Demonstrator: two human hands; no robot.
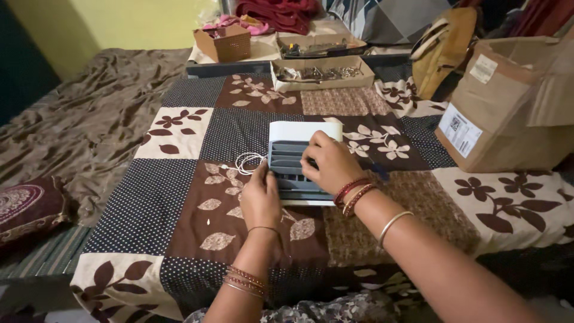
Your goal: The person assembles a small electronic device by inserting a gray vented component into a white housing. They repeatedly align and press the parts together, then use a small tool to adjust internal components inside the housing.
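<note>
A small white box-shaped appliance with grey slats [293,149] lies flat on a patchwork bedspread [179,197]. My right hand [330,164] rests on its slatted face, fingers curled onto the slats. At the appliance's left edge, my left hand [260,197] touches its side with bent fingers. A coiled white cable [246,161] lies just left of the appliance, beside my left fingertips. Both wrists wear bangles.
A large cardboard box [508,101] stands at the right. Open cardboard trays of small metal parts [323,73] and a small brown box [222,42] sit at the far edge. A brown rumpled sheet [84,119] and a maroon cushion [27,206] lie left.
</note>
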